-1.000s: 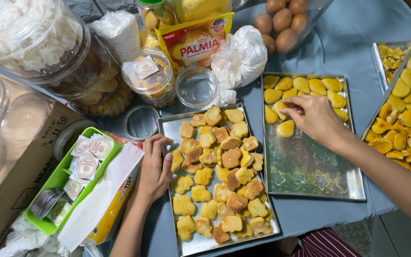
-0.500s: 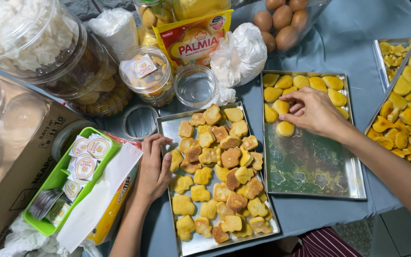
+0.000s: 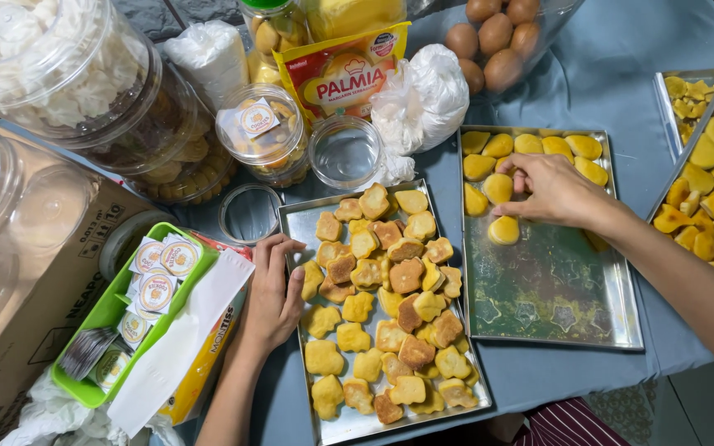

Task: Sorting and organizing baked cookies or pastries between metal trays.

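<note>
Table [image 3: 621,58], blue cloth. Baked-cookie tray [image 3: 291,216]: left hand [image 3: 274,289] flat on its edge, grip released. Greased tray [image 3: 555,289]: right hand [image 3: 551,188] touching a round yellow dough piece [image 3: 498,188]; grip state undeterminable.

A table under a blue-grey cloth [image 3: 621,74] fills the view; patterned floor [image 3: 621,405] shows below; even light.
</note>
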